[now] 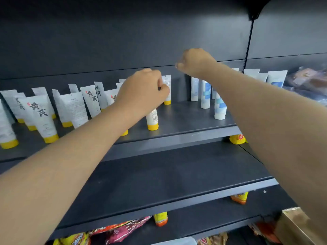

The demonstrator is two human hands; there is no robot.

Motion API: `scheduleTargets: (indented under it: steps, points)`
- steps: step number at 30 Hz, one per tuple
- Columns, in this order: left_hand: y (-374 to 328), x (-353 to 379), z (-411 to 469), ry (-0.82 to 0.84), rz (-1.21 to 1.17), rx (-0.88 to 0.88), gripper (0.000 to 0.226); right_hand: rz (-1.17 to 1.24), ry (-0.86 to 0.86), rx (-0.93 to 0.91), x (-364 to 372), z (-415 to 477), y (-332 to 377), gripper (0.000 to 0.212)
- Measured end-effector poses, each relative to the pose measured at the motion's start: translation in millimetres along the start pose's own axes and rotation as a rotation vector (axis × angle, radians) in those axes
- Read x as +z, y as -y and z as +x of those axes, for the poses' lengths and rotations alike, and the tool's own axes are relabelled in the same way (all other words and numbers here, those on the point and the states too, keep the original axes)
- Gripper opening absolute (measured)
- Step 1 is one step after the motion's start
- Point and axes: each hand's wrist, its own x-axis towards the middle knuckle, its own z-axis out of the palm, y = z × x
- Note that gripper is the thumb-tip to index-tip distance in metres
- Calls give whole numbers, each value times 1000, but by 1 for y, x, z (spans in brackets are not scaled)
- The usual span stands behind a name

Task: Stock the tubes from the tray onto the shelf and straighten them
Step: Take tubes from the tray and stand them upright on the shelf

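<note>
Presently, head view, sole view on file. Item: upper shelf (185,119), dark metal, holding two lots of stock. Lot one, left and centre: yellow-capped tubes (39,115), white with black brush lettering, standing cap-down in loose ranks, several leaning and turned at differing angles. Lot two, right of centre: blue-and-white tubes (205,94), white caps, also cap-down, more upright. Item: left hand (143,91), extended to the right end of lot one, thumb and fingers pinching the rear tube (167,85), which stands on its yellow cap near the back panel. A front tube (152,119) stands just beneath the wrist, apart from the grip. Item: right hand (194,62), raised above lot two against the back panel, fingers curled under; its palm faces away, so whether it holds anything cannot be told. Tray: not in view. A brown carton (297,225) shows at lower right, contents unseen. Lower shelves: snack packets (123,228). Step in hand, by judgement: straightening, the rear tube being set or squared at the end of its row. Next move likely calls for turning that tube label-forward and upright, letting go without tipping it, then squaring the leaning tubes to the left.
</note>
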Motion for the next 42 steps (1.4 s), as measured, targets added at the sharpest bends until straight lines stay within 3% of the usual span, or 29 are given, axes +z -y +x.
scheduleTargets:
  steps: [14, 22, 27, 34, 38, 42]
  points:
    - [-30, -123, -30, -77, 346, -160, 24, 53, -18, -112, -89, -120, 40, 24]
    - [-52, -164, -104, 33, 623, -239, 29, -16, 35, -233, -116, -214, 47, 39]
    - [-51, -169, -178, 114, 728, -284, 30, 28, 115, -257, -112, -267, 59, 36]
    - [-31, -135, -260, 157, 652, -262, 33, -5, 212, -298, -59, -324, 71, 45]
    - [2, -93, -299, 176, 589, -267, 36, -33, 326, -297, 10, -350, 75, 49]
    - [48, -34, -336, 298, 529, -261, 33, -85, 497, -233, 96, -368, 74, 50]
